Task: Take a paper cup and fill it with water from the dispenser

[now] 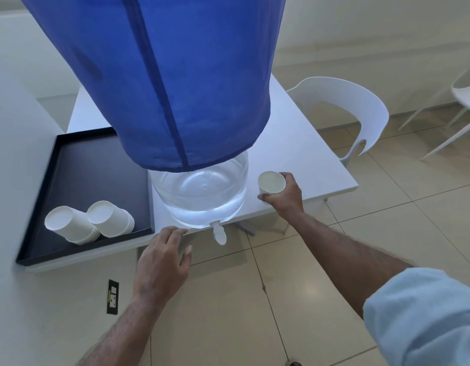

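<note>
Bare and with fingers spread, the left hand (162,262) hovers just below the near edge of the white tabletop (302,143), left of the dispenser's white tap (219,235). Farther right, the right hand (284,195) pinches an upright paper cup (271,183) beside the clear water jug (199,194) under its blue cover (160,75). Two stacks of paper cups (91,220) lie in a black tray (38,220) at left.

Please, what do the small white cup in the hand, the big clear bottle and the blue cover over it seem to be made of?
The small white cup in the right hand: probably paper, matte, thin rolled rim. The big clear bottle: likely transparent plastic, glossy, with highlights and water visible inside. The blue cover: thin fabric, matte, with a stitched seam and hem.
</note>
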Available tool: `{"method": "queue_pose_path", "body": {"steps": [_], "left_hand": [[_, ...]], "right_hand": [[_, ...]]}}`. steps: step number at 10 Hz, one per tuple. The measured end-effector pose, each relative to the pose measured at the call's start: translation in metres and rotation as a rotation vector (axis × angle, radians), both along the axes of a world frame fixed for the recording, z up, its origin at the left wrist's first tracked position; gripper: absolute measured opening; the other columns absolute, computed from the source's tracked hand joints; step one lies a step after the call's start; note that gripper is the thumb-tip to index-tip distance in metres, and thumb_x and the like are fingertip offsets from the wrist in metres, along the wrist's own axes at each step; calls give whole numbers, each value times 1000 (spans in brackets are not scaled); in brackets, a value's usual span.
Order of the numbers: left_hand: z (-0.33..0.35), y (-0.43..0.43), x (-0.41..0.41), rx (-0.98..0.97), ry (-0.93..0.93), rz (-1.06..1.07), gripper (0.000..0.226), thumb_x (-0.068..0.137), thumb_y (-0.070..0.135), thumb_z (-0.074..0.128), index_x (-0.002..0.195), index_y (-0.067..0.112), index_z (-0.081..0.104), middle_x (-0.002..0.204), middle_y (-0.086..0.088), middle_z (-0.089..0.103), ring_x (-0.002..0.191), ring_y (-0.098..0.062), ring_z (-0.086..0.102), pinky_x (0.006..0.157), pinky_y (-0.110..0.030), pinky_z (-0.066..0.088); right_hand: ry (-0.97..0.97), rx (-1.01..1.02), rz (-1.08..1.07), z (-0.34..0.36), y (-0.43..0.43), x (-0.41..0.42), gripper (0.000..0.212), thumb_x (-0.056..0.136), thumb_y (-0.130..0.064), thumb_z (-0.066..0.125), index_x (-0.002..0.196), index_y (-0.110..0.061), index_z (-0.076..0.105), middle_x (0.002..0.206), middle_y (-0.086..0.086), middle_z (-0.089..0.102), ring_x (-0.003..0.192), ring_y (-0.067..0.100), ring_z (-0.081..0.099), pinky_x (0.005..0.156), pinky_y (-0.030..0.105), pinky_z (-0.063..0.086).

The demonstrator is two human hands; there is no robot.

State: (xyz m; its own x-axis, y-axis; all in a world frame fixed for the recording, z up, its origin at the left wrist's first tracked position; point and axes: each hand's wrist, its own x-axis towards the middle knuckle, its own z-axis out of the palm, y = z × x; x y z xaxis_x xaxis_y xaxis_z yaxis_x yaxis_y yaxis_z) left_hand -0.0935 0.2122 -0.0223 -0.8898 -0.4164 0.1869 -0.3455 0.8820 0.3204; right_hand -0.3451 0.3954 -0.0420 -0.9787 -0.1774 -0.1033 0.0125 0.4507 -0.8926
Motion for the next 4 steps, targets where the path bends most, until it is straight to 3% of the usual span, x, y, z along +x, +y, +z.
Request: {"method": "queue_pose_path", "body": {"steps": [4], "left_hand": [[-1,-5,3,-11,12,38,38,77,18,73,114,11,64,110,-4,65,97,-27,65,77,-39,55]], "right_hand": [[-70,26,54,-11,-2,-12,81,60,-17,92,127,-18,46,112,-2,58,104,20,54,82,28,41]]}}
